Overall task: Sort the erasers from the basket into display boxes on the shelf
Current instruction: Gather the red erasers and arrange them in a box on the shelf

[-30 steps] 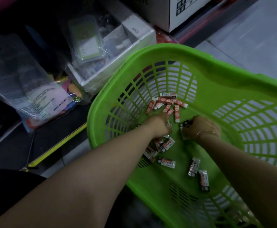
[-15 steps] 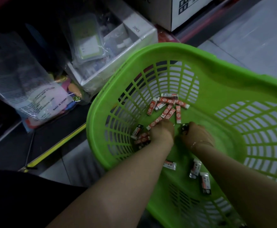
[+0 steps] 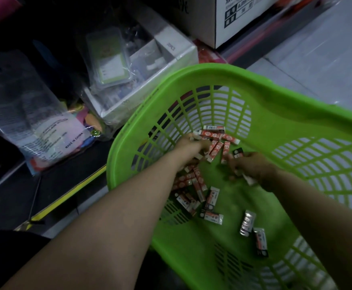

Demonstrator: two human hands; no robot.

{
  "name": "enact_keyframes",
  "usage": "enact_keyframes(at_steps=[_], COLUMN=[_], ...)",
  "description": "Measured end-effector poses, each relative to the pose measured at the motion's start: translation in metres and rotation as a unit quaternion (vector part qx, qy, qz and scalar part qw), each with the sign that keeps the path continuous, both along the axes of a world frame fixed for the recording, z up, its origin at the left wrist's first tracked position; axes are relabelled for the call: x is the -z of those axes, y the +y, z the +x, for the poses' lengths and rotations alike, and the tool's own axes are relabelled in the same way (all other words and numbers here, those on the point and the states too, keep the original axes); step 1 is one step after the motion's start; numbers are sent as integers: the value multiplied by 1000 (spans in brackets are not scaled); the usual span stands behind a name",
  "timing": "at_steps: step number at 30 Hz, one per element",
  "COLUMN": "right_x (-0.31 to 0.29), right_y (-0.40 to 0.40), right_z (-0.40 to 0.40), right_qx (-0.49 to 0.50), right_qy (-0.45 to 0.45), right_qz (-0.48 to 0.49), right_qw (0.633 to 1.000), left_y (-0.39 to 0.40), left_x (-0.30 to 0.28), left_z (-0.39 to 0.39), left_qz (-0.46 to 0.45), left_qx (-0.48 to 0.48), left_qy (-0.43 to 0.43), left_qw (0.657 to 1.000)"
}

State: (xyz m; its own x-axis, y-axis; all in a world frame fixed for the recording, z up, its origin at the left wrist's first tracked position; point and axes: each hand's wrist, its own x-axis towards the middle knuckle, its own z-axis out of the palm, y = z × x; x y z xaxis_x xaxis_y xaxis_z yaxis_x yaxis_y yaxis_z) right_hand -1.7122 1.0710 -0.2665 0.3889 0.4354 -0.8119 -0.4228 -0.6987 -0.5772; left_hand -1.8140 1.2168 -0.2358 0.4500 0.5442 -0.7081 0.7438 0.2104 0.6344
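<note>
A grey tiled floor fills the upper right, glossy and catching a bright glare at the right edge. On it sits the green basket, its slatted walls open to the floor behind; its near corner runs out of the bottom of the view. Beyond the basket a cardboard carton stands at the top edge, cut off above, its printing too blurred to read. Left of that, a white open box holds small packaged goods, with a clear bag holding a green-edged card leaning against it. Further left a larger clear plastic bag lies on the dark shelf, printed "MADE IN CHINA"; its coloured contents are hard to make out. A yellow strip edges the shelf base.

Both forearms reach down into the basket. The left hand is blurred among red-wrapped erasers at the far wall; its fingers curl, but whether they hold any I cannot tell. The right hand has its fingers closed round a few erasers, a white end poking out below. More erasers lie loose on the basket floor under the left wrist, and two darker ones lie apart nearer the viewer.
</note>
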Motion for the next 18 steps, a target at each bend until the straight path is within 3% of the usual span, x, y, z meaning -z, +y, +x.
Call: enact_keyframes(at_steps=[2, 4, 7, 10, 18], right_x=[-7, -13, -18, -19, -3], right_y=[7, 17, 28, 30, 11], right_z=[10, 17, 19, 12, 0], right_qx=[25, 18, -57, -57, -23], right_qy=[29, -26, -203, -254, -226], right_qz=[46, 66, 31, 23, -31], right_qw=[998, 997, 977, 965, 973], left_y=[0, 0, 3, 3, -5], left_x=[1, 5, 7, 15, 28], left_z=[2, 9, 29, 43, 44], left_qz=[72, 207, 409, 487, 520], left_qx=[52, 135, 313, 402, 400], left_qy=[4, 47, 151, 158, 135], left_qw=[996, 968, 844, 760, 742])
